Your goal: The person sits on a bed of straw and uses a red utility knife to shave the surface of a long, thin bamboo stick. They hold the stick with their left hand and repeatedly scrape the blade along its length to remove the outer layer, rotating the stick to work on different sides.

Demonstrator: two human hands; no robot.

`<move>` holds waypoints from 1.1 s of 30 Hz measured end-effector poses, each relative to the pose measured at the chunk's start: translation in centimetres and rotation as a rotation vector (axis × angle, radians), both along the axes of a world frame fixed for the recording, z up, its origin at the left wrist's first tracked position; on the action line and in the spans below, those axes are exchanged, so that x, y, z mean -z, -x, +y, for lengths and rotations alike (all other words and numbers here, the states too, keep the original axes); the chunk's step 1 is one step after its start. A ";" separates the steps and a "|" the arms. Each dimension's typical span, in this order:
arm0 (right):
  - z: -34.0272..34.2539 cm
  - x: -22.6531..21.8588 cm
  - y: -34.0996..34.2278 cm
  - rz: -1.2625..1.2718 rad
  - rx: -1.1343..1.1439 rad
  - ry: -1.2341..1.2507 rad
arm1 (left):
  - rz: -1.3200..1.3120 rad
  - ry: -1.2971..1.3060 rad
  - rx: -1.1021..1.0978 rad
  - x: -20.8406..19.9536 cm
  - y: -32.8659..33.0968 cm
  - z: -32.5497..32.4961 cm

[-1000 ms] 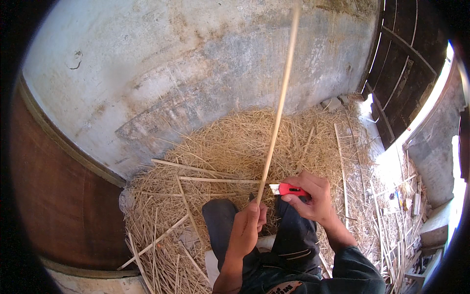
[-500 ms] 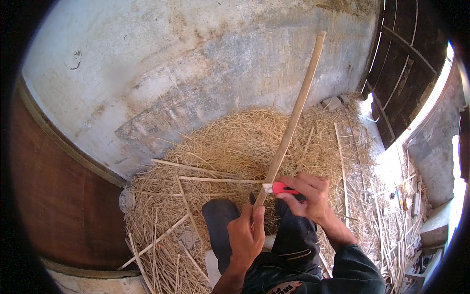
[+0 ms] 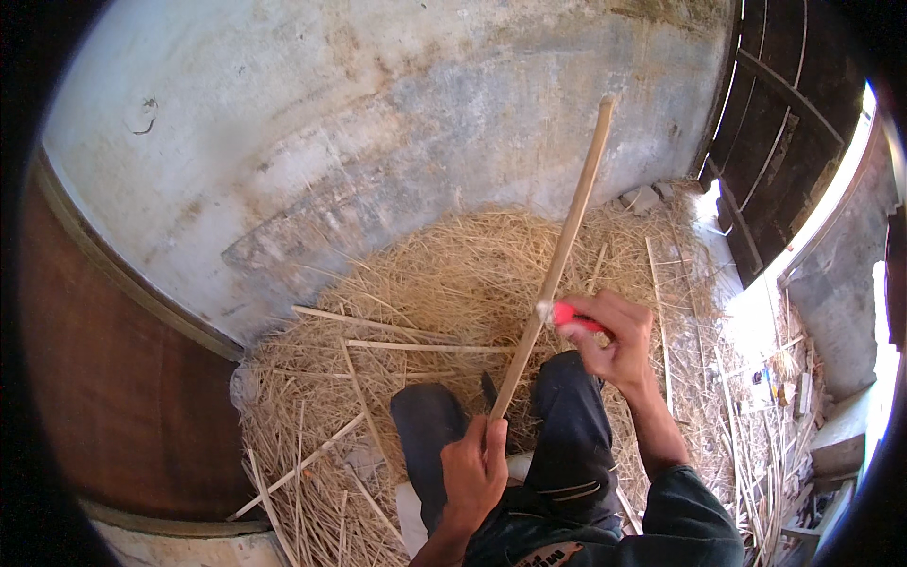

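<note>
A long, pale brown wooden stick [image 3: 567, 236] slants up and away from me, its far end in front of the wall. My left hand [image 3: 474, 472] is closed round the near end of this stick, above my lap. Just above those fingers a dark, pointed, blade-like piece [image 3: 489, 389] juts up beside the stick; the hand hides its base. In my right hand [image 3: 616, 340] is a short red tool [image 3: 574, 317], gripped between thumb and fingers. Its pale, blurred tip meets the side of the stick about midway; its exact kind is unclear.
Straw-like shavings [image 3: 444, 269] cover the floor, with several thin strips [image 3: 425, 348] lying across them. A stained wall [image 3: 397, 151] stands ahead and a brown panel [image 3: 123, 378] at left. Dark plank door [image 3: 784, 123] and small items [image 3: 779, 387] are to the right.
The red tool and my right hand have moved up along the stick, away from my left hand. The stick's far end has dropped lower in view and shifted slightly left.
</note>
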State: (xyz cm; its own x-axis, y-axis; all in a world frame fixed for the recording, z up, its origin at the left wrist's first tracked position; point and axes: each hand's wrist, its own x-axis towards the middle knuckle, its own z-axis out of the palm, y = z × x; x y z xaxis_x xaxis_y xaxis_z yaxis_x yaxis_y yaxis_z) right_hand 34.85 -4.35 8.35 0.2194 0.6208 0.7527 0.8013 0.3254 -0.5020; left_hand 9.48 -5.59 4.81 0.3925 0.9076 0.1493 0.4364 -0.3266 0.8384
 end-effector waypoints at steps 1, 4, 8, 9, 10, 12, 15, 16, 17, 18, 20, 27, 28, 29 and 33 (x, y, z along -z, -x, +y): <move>0.3 -0.2 -0.3 0.024 0.030 0.020 | 0.014 0.020 0.004 0.2 0.3 -0.1; 0.9 -0.9 -1.6 0.048 0.081 0.067 | 0.042 0.068 0.007 0.7 1.0 -0.5; 1.2 -0.4 -1.8 -0.010 0.056 0.040 | 0.050 0.091 -0.003 0.5 1.4 -0.5; 1.3 -0.3 -1.8 -0.019 0.049 0.023 | 0.049 0.101 -0.006 0.6 1.5 -0.6; 1.6 -0.2 -2.5 0.040 0.144 0.028 | 0.051 0.101 0.001 1.0 1.7 -0.7; 2.3 -0.2 -5.1 0.157 0.347 0.039 | 0.053 0.105 0.027 2.3 2.5 -1.4; 3.2 -0.3 -8.9 0.171 0.412 -0.114 | 0.066 0.227 0.070 3.5 3.8 -2.8; 3.1 0.1 -9.3 0.147 0.376 -0.123 | 0.053 0.231 0.070 3.9 4.1 -2.6; 2.9 0.2 -9.1 0.121 0.336 -0.124 | 0.040 0.243 0.065 3.9 4.4 -2.4; 2.7 0.4 -9.0 0.095 0.295 -0.124 | 0.027 0.255 0.060 3.9 4.8 -2.2; 2.1 1.1 -9.2 0.292 0.273 -0.115 | -0.032 0.345 0.097 6.0 6.2 -0.5; 0.6 1.0 -4.5 0.769 -0.066 0.139 | -0.258 0.508 0.155 6.3 6.0 0.7; 0.3 1.1 -3.6 0.818 -0.147 0.226 | -0.307 0.552 0.183 6.3 5.9 0.8; 0.3 1.2 -2.6 0.797 -0.224 0.221 | -0.332 0.583 0.229 6.1 5.8 1.0; 0.5 1.0 1.2 0.792 -0.374 0.241 | -0.371 0.761 0.417 6.2 4.9 1.8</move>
State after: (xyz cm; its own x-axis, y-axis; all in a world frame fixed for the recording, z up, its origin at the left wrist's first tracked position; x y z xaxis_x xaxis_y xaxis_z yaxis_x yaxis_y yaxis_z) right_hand 33.68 -3.81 7.34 0.3692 0.8769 0.3079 0.0560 0.3097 -0.9492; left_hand 4.54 -3.84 -1.37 0.7537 0.6097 -0.2453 0.0700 0.2967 0.9524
